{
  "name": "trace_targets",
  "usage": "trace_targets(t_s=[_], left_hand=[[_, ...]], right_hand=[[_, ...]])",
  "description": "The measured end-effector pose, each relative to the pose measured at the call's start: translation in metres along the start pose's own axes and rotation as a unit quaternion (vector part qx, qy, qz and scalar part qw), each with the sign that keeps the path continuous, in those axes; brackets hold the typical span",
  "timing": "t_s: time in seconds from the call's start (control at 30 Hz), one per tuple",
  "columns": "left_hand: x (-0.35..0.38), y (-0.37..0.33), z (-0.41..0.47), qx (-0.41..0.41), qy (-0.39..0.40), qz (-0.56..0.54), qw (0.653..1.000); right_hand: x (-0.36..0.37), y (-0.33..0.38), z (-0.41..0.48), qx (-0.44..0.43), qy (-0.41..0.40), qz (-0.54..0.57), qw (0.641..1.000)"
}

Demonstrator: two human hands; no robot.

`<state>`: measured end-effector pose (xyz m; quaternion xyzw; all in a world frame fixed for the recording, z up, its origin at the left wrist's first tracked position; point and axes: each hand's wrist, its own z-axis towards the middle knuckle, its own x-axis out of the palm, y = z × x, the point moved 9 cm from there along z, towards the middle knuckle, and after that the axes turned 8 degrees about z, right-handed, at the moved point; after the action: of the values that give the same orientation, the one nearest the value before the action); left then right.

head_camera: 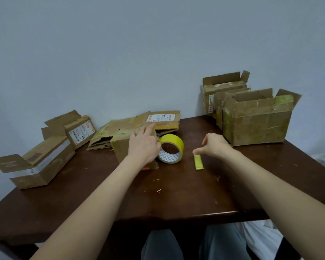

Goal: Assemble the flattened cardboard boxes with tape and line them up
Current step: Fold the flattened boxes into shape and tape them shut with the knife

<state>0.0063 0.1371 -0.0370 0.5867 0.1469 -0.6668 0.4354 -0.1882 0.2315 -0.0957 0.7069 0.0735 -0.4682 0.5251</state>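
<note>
Dark table (158, 199), boxes (257, 124), tape roll (174, 140), maybe cutter (198, 162)

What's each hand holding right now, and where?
Left hand lies on top of the small box, fingers fairly straight, no clear grip. Right hand: fingertips meet at the far end of the yellow strip on the table; pinch or touch, cannot tell.

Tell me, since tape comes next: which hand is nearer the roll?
Left. The left hand rests on a small box, right against the roll's left edge; the right hand is apart to its right, by a yellow strip.
</note>
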Motion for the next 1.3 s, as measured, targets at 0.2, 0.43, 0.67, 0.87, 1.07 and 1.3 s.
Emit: trace_targets(t_s=[0.2,0.43,0.67,0.87,1.07,1.3], left_hand=[[-0.005,0.004,-0.004,0.004,-0.008,-0.074,0.997],[-0.049,0.028,-0.017,-0.066,-0.173,-0.276,0.943],[-0.054,0.014,0.002,-0.127,-0.082,-0.53,0.834],[-0.045,0.045,-0.004,-0.173,-0.134,-0.385,0.897],[-0.023,0.039,-0.009,-0.165,-0.141,-0.333,0.917],[-0.019,0.04,-0.004,-0.167,-0.141,-0.313,0.924]], right_hand=[[0.032,-0.008,-0.013,0.068,0.036,-0.037,0.996],[-0.009,0.025,-0.009,-0.03,-0.063,0.307,0.949],[0.012,0.119,-0.017,-0.121,0.098,0.518,0.841],[0.025,0.084,0.021,-0.095,-0.004,0.122,0.988],[0.059,0.09,0.03,-0.112,0.112,0.161,0.974],[0.038,0.087,0.036,-0.138,0.076,0.049,0.986]])
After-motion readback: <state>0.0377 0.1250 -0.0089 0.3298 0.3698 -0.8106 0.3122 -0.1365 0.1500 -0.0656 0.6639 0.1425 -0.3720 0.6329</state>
